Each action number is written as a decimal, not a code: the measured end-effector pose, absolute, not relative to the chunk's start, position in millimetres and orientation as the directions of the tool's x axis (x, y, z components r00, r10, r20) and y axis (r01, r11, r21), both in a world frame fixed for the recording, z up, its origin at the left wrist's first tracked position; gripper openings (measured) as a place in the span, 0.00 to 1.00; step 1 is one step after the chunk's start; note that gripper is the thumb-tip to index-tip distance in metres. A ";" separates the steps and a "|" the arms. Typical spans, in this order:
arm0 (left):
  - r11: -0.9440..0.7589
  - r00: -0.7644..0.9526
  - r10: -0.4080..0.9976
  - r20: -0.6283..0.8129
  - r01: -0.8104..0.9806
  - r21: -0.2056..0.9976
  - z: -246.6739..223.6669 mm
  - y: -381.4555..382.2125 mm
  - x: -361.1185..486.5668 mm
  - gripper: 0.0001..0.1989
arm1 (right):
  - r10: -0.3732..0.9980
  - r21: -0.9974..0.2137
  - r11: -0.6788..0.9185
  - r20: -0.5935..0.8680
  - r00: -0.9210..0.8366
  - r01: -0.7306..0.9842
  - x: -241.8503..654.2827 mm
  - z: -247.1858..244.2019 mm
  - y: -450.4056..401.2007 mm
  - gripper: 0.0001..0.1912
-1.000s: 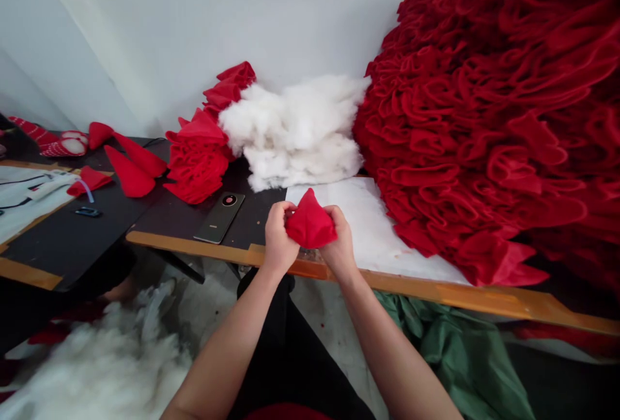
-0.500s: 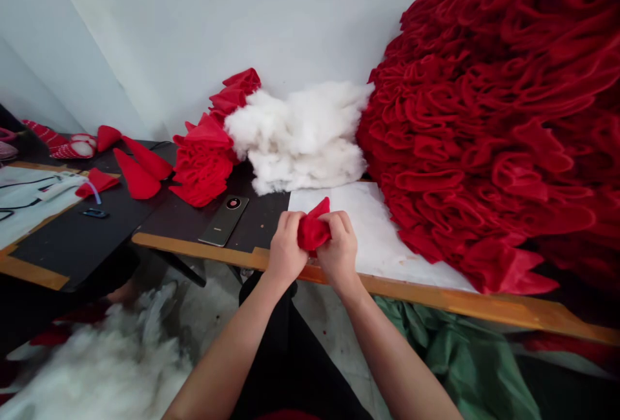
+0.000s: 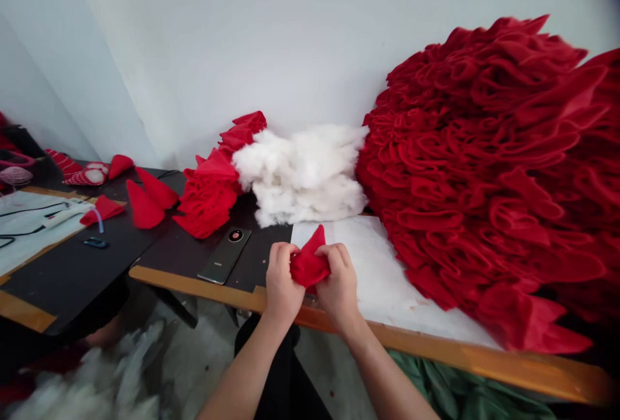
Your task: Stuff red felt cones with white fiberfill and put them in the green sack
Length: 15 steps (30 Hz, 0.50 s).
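Between my two hands is a small red felt cone (image 3: 310, 263), its pointed tip up and leaning a little to the right. My left hand (image 3: 285, 281) grips its left side and my right hand (image 3: 338, 281) its right side, fingers curled in. The cone is above the table's front edge, over the corner of a white sheet (image 3: 378, 278). White stuffing fibre (image 3: 305, 174) lies in a fluffy heap just behind my hands. Whether any fibre is inside the cone cannot be seen.
A tall pile of red felt pieces (image 3: 475, 181) fills the right side. To the left are a smaller red felt stack (image 3: 206, 200), a phone (image 3: 225, 256) and finished-looking red cones (image 3: 145, 205). More white fibre (image 3: 97, 381) lies low at left; green cloth (image 3: 465, 388) hangs below the table.
The view has tilted up, so everything sits lower in the picture. Both hands still hold the red cone; more of its body shows between them, and my fingers have shifted slightly apart.
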<state>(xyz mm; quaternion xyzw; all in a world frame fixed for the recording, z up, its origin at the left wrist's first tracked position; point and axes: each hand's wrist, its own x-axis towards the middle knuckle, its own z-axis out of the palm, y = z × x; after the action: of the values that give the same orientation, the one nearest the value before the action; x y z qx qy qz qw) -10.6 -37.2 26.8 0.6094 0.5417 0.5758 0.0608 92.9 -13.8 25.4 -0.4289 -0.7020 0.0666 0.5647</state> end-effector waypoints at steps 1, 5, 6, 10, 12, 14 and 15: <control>-0.408 -0.244 0.726 0.642 0.599 0.689 25.1 -37.9 -13.0 0.13 | 0.673 -0.576 0.639 0.740 -0.007 0.510 91.2 26.5 -12.6 0.10; -0.422 -0.257 0.620 0.741 0.687 0.591 14.8 -38.6 -34.6 0.14 | 0.662 -0.575 0.743 0.705 -0.253 0.343 88.1 35.8 -9.0 0.16; -0.407 -0.279 0.585 0.761 0.711 0.574 11.8 -37.4 -42.2 0.13 | 0.652 -0.586 0.758 0.664 -0.366 0.288 89.2 38.7 -6.1 0.19; -0.300 -0.365 0.536 0.762 0.761 0.575 -1.1 -27.3 -66.5 0.13 | 0.649 -0.574 0.755 0.582 -0.490 0.319 95.9 47.6 28.6 0.23; -0.241 -0.348 0.592 0.727 0.784 0.572 -8.9 -22.0 -68.8 0.15 | 0.650 -0.436 0.727 0.686 -0.328 0.530 93.6 51.3 59.4 0.19; -0.214 -0.287 0.682 0.673 0.801 0.559 -16.1 -20.3 -64.9 0.18 | 0.603 -0.241 0.638 0.747 -0.279 0.732 85.0 56.2 92.6 0.20; -0.220 -0.246 0.726 0.642 0.801 0.556 -18.5 -21.4 -62.3 0.20 | 0.594 -0.151 0.583 0.749 -0.293 0.798 79.0 59.2 108.4 0.22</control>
<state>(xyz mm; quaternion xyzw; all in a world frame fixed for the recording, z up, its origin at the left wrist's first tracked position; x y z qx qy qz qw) -62.3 -21.4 -18.5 0.6126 0.6232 0.4846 -0.0389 79.0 108.4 59.2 -0.4385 -0.7939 -0.1265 0.4018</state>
